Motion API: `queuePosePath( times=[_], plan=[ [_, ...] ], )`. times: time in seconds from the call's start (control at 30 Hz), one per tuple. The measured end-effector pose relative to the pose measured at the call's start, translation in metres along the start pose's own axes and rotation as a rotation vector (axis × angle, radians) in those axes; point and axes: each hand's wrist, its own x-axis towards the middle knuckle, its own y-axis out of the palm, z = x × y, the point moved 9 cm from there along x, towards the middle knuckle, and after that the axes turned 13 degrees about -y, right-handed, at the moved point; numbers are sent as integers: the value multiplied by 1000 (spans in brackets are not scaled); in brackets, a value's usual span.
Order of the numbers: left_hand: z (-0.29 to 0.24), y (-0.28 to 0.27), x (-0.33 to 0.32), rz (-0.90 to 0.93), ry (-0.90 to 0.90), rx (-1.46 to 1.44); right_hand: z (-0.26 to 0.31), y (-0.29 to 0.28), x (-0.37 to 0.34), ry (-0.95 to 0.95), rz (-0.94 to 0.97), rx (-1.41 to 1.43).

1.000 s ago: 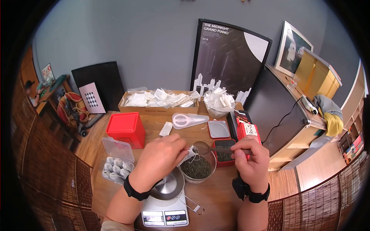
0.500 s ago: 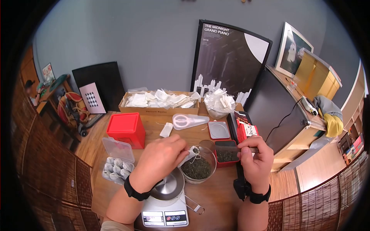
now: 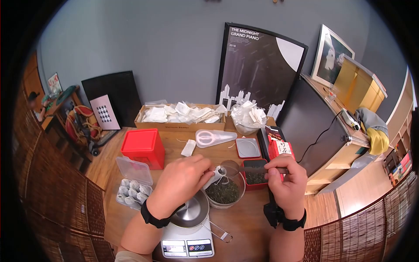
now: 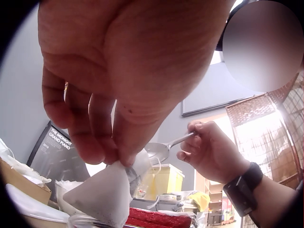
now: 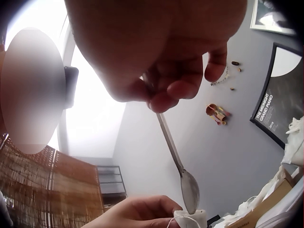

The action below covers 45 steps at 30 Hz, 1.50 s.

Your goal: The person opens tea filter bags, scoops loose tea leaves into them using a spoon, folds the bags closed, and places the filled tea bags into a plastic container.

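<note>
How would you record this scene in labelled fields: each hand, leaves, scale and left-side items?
Left hand: pinches a white pouch
Right hand: holds a spoon, its tip at the pouch's mouth
Leaves: loose and dark, in a clear bowl
Scale: bears a metal pan
Left-side items: red container; open clear box of filled pouches

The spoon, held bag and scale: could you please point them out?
Spoon (image 5: 190, 191), right wrist view, on its bowl.
Held bag (image 4: 102, 194), left wrist view, its side.
Scale (image 3: 187, 243), head view, front casing.
</note>
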Motion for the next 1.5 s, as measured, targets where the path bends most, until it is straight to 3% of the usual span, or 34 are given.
queuePosePath(
  times=[0.07, 0.4, 0.5, 0.67, 0.83, 0.9, 1.0, 1.13, 1.2, 1.23, 1.4, 1.5],
  plan=[
    [1, 1, 0, -1, -10, 7, -3, -8, -1, 82, -89, 96],
    [1, -4, 1, -30, -30, -39, -11, -23, -4, 155, -168, 216],
    [1, -5, 0, -43, -25, -68, -18, -22, -6, 118, -195, 244],
    [1, -7, 0, -41, -27, -83, -1, -10, 4, -140, -100, 7],
    [3, -6, 0, -43, -30, -84, 3, 2, 3, -148, -37, 45],
    [2, -7, 0, -49, -27, -87, -15, 8, -4, 113, -62, 344],
    [1, -6, -1, -50, -20, -76, -27, 22, -6, 250, 91, 259],
    [2, -5, 1, -37, -33, -70, -34, 32, -10, 287, 127, 315],
    [2, -4, 0, -34, -33, -69, -34, 38, -11, 244, 333, 59],
    [3, -4, 0, -30, -35, -81, -34, 38, -11, 243, 334, 59],
    [3, -4, 1, -29, -35, -86, -22, 28, -3, 154, 191, 147],
    [2, -6, 1, -30, -32, -80, -9, 15, -2, 210, 99, 206]
  ],
)
